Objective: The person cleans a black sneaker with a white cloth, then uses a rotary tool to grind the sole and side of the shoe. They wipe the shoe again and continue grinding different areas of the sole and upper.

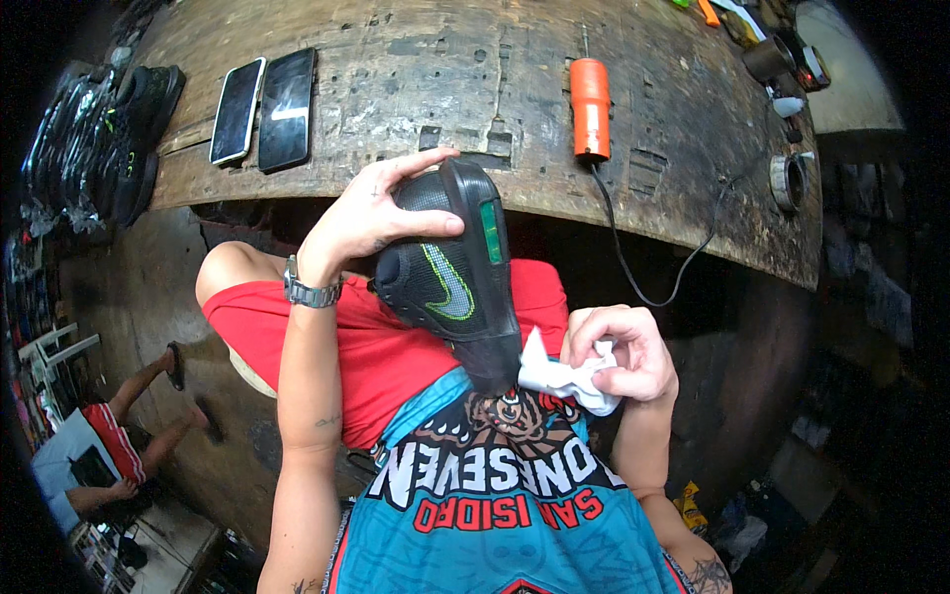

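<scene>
A black sneaker with a grey, green-edged side mark and a green window in its sole rests on its side over my lap. My left hand grips it near the heel end, thumb across the upper and fingers reaching toward the sole. Pinched in my right hand is a crumpled white cloth, held close beside the narrow lower end of the shoe. Whether the cloth touches the shoe, I cannot tell. The fingertips of my left hand behind the sole are partly hidden.
Two phones lie on the worn wooden table. An orange corded tool with a thin metal tip sits to their right. Black shoes and plastic wrapping fill the left edge. A tape roll lies far right. Another person sits lower left.
</scene>
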{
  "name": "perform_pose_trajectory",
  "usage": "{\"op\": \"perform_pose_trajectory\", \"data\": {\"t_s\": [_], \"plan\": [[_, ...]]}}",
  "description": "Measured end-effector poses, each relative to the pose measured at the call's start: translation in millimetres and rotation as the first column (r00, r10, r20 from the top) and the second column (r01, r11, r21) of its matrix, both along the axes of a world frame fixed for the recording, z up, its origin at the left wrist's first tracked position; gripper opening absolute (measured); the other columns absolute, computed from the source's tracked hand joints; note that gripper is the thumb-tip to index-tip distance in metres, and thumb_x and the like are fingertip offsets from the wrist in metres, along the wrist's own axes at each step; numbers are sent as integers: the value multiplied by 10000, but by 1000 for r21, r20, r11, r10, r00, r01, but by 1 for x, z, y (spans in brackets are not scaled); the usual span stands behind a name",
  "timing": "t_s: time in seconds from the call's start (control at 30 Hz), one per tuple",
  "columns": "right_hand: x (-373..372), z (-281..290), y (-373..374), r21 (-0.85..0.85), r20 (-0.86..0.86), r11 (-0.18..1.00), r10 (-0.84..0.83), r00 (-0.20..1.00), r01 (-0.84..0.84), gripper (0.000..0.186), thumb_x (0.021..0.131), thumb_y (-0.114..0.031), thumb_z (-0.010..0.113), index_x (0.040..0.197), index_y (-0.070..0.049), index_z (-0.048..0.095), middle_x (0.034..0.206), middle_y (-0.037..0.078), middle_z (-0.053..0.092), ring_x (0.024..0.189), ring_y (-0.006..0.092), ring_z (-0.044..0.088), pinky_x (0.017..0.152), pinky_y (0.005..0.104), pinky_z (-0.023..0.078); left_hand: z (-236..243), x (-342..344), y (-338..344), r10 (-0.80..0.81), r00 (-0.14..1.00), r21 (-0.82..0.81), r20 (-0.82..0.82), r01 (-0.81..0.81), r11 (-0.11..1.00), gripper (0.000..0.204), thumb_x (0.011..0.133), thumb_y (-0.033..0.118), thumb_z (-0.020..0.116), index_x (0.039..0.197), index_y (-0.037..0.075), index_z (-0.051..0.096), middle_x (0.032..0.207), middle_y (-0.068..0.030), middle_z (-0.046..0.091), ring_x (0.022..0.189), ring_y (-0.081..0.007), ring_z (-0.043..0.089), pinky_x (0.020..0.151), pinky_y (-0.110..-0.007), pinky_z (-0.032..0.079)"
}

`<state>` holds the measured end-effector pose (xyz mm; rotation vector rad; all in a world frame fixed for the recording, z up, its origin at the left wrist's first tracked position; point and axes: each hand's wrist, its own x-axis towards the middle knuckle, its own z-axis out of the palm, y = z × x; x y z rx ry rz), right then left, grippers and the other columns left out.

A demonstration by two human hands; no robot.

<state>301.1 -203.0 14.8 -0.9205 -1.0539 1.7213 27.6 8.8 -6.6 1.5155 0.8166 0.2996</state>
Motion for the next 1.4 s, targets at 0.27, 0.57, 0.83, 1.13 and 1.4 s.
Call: {"op": "perform_pose_trajectory", "data": {"t_s": [0.27, 0.57, 0.83, 1.13, 1.4], "plan": [[-16, -5, 5, 81, 127, 996, -53, 990, 43, 241, 757, 43, 567, 967, 46, 685, 973, 103, 686, 883, 158, 651, 799, 277, 498, -4, -2, 1, -15, 1000, 14, -8, 15, 1000, 833, 740, 241, 912, 1456, 25, 546, 1287, -77, 671, 1193, -163, 584, 1102, -331, 411], [-55, -26, 5, 19, 325, 963, -262, 909, 270, 196, 940, -86, 661, 1105, 14, 627, 1014, 96, 643, 950, 164, 645, 837, 293, 515, -4, -2, 0, -5, 1000, 35, -10, 6, 999, 827, 750, 231, 910, 1461, 29, 541, 1289, -78, 672, 1187, -161, 587, 1090, -332, 428], [-76, -42, -21, 383, 650, 921, -323, 688, 70, 703, 697, -218, 926, 1249, -28, 534, 1353, 246, 461, 1249, 399, 526, 1044, 455, 449, -6, -4, -3, 12, 1000, 84, -26, -10, 996, 824, 749, 249, 911, 1454, 28, 548, 1291, -93, 677, 1202, -164, 588, 1093, -341, 428], [-86, -54, -33, 205, 449, 905, -425, 786, 372, 975, 684, -107, 890, 1484, 23, 348, 1359, 178, 544, 1270, 253, 552, 1101, 393, 425, 12, -16, 0, 205, 955, 170, 213, -242, 955, 536, 873, 345, 801, 1313, 73, 662, 1142, -64, 696, 987, -128, 634, 856, -297, 534], [-45, -73, 3, -416, -677, 906, -370, 636, 84, 658, 913, -346, 510, 1426, 65, 471, 1447, 280, 534, 1231, 403, 617, 1123, 503, 453, 4, -21, 6, 187, 913, 215, 363, -277, 937, 816, 800, 528, 818, 1412, 51, 563, 1415, -116, 547, 1335, -237, 508, 1147, -409, 375]]}}
